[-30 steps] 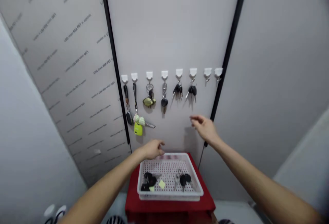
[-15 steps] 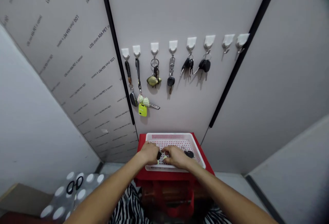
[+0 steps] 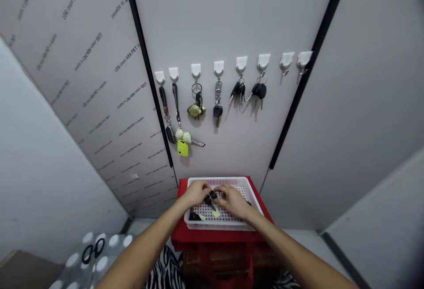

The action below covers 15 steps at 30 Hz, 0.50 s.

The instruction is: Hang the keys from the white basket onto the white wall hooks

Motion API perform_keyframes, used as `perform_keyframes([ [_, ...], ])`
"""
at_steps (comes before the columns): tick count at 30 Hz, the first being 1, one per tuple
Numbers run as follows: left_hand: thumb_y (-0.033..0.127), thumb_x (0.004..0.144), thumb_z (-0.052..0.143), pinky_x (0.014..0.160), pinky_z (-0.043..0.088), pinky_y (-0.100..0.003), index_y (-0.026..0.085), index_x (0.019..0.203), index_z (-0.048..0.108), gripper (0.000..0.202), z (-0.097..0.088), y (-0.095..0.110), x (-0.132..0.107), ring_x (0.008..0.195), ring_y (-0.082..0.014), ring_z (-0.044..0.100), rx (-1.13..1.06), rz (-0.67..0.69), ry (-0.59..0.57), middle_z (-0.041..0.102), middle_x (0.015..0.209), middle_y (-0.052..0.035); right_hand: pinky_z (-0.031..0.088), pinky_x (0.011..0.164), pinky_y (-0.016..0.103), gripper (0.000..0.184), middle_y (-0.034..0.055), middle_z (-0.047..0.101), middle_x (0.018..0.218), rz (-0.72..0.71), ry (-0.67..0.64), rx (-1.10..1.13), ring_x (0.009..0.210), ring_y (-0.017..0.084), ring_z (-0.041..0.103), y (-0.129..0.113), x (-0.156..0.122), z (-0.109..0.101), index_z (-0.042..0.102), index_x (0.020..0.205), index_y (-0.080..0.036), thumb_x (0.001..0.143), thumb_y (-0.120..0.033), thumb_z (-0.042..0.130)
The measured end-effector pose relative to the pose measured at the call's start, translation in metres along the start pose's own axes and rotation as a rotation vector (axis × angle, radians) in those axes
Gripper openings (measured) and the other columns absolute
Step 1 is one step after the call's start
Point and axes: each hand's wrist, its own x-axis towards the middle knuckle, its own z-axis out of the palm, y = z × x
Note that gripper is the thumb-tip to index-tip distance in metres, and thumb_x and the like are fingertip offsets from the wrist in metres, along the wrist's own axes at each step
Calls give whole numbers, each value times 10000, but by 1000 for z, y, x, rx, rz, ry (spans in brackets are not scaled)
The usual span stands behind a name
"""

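Down on the red worktop (image 3: pixel 184 235), inside the white basket (image 3: pixel 198 226), a spare bunch (image 3: pixel 194 216) lies at the near left corner. The left hand (image 3: pixel 195 193) curls its fingers tight on the black key bunch (image 3: pixel 210 200), whose yellow tag (image 3: pixel 216 213) dangles below. The right hand (image 3: pixel 233 201) meets that bunch from the other side with fingers bent, though whether it truly grips is too small to tell. Best, I'd judge, to pinch the ring rather than the blades, so nothing snags in the basket's holes.
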Motion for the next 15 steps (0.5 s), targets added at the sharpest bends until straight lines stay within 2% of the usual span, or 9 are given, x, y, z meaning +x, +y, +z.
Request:
perform_keyframes([
  [7, 215, 635, 370, 480, 292, -171, 116, 604, 529, 190, -2, 17, 8, 519, -76, 368, -165, 9, 14, 452, 518, 27, 366, 650, 241, 213, 45, 564, 737, 32, 154, 313, 684, 132, 487, -7, 3, -13, 553, 742, -143, 656, -250, 390],
  [11, 227, 628, 391, 472, 277, -175, 113, 582, 514, 174, -11, 28, 8, 507, -72, 351, -241, 47, 35, 424, 501, 31, 367, 560, 215, 174, 12, 540, 600, 83, 116, 437, 578, 109, 472, -8, 9, -23, 532, 630, -138, 648, -240, 392],
  [15, 236, 621, 420, 500, 305, -181, 115, 595, 482, 138, -15, 40, 14, 519, -71, 375, -455, 81, 118, 433, 527, 25, 342, 480, 190, 140, -24, 482, 509, 125, 137, 531, 489, 77, 431, -10, 14, -39, 494, 590, -136, 624, -254, 426],
])
